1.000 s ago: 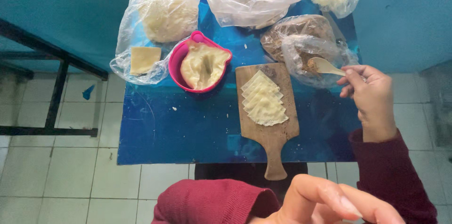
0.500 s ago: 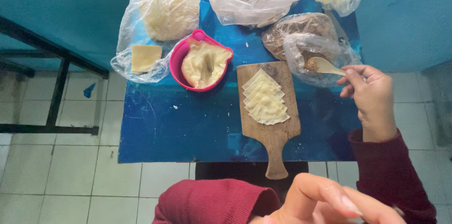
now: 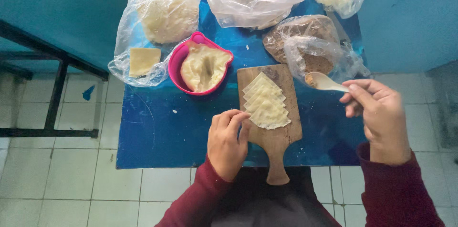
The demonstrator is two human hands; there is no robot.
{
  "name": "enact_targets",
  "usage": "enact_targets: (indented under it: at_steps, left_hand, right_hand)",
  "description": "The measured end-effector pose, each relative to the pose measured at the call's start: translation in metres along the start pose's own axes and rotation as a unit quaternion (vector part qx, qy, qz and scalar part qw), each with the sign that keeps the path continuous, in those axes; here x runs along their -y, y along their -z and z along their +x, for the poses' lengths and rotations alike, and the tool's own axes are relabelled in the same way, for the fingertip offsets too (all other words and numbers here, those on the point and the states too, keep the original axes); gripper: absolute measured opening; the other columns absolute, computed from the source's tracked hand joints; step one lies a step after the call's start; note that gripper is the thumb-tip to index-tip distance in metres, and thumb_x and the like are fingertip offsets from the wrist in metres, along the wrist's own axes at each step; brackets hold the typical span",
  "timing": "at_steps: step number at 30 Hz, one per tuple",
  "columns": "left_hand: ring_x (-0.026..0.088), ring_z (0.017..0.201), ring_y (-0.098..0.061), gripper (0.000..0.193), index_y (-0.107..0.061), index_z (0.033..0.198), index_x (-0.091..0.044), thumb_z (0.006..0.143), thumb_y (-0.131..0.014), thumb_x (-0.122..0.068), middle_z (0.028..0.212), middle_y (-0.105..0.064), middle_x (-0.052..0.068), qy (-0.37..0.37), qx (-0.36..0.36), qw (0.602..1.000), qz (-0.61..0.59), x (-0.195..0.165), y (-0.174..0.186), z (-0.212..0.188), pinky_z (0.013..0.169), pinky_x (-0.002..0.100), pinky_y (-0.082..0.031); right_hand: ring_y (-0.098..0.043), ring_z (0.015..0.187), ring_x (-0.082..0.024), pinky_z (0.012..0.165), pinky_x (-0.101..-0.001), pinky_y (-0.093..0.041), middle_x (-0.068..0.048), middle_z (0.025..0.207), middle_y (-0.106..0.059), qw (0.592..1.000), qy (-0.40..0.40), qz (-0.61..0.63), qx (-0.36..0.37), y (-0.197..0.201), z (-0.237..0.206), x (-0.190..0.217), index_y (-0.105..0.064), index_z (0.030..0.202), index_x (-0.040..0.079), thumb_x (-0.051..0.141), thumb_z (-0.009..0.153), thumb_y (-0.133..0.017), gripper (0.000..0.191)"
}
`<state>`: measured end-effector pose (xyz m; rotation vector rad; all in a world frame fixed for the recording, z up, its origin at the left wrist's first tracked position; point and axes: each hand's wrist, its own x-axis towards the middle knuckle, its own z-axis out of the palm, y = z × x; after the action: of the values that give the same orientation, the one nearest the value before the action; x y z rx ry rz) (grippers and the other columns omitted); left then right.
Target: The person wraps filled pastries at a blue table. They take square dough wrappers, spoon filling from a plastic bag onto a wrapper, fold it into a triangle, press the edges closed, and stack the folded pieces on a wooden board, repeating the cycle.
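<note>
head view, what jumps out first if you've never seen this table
The wooden board at the middle of the blue table, with pale dough squares fanned along it; the left hand touches its left edge. To its right, the right hand holds a white spoon of brown filling. Left of the board sits a pink bowl.

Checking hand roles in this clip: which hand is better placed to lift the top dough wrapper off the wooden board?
Left. The left hand already rests at the wrappers; the right hand holds the spoon.
</note>
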<state>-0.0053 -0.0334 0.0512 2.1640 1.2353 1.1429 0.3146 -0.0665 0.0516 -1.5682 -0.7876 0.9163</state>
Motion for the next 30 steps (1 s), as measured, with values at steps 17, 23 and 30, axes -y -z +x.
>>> enact_targets:
  at_steps: [17,23,30]
  left_hand:
    - [0.031,0.087,-0.058,0.016,-0.063,0.09,-0.01,0.087,-0.075,-0.021,0.089,-0.061,0.008,0.051,0.059,0.994,0.076,0.02,-0.037,-0.006,0.074,0.042,-0.047]
    - [0.031,0.086,-0.058,0.014,-0.062,0.089,-0.009,0.087,-0.074,-0.017,0.088,-0.06,0.009,0.039,0.064,0.995,0.064,0.019,-0.038,-0.007,0.073,0.042,-0.047]
    - [0.03,0.085,-0.06,0.013,-0.061,0.089,-0.009,0.086,-0.072,-0.014,0.088,-0.062,0.009,0.015,0.046,0.998,0.045,0.018,-0.042,-0.008,0.075,0.042,-0.048]
  right_hand:
    - [-0.069,0.078,-0.018,0.07,-0.0289,-0.056,-0.009,0.097,-0.076,0.905,0.288,-0.303,0.076,-0.062,-0.07,-0.02,-0.073,0.117,0.005,-0.004,0.088,-0.066,0.032]
    - [-0.068,0.082,-0.026,0.076,-0.0375,-0.055,-0.01,0.102,-0.075,0.798,0.458,-0.376,0.11,-0.057,-0.074,-0.022,-0.071,0.119,0.004,-0.011,0.071,-0.067,0.051]
    - [-0.068,0.082,-0.025,0.075,-0.0381,-0.055,-0.01,0.102,-0.075,0.766,0.497,-0.388,0.123,-0.051,-0.071,-0.028,-0.07,0.119,0.002,-0.011,0.065,-0.064,0.056]
